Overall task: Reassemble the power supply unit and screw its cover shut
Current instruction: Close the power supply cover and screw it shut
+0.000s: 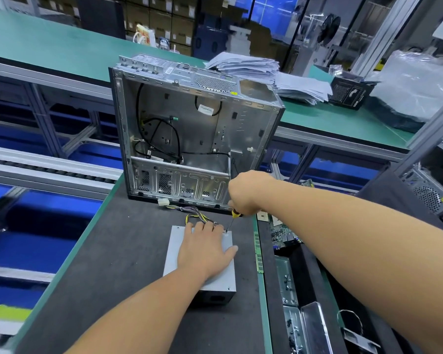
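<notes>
The power supply unit is lying flat on the dark mat of the desk, just in front of the open computer case, with its grey cover facing up and its wire bundle trailing out of the far edge towards the case.

The left hand is pressing down on the cover with straight, spread fingers, holding nothing, only pinning the box in place. The right hand is gripping the yellow-and-black handle of a screwdriver, whose tip is sitting at a screw in the far right corner of the cover, just beside the left fingertips.

Judging by its sheet-metal shell, the unit is probably stiff and fairly heavy for its size, so it is unlikely to flex under the palm. Its smooth painted top looks slippery, though the mat beneath is likely giving some grip. The best place to steady it seems to be the flat middle of the cover, as the left hand is doing, or the 2 long side walls if it needs turning. The wires are soft and should not be used as a handle.
</notes>
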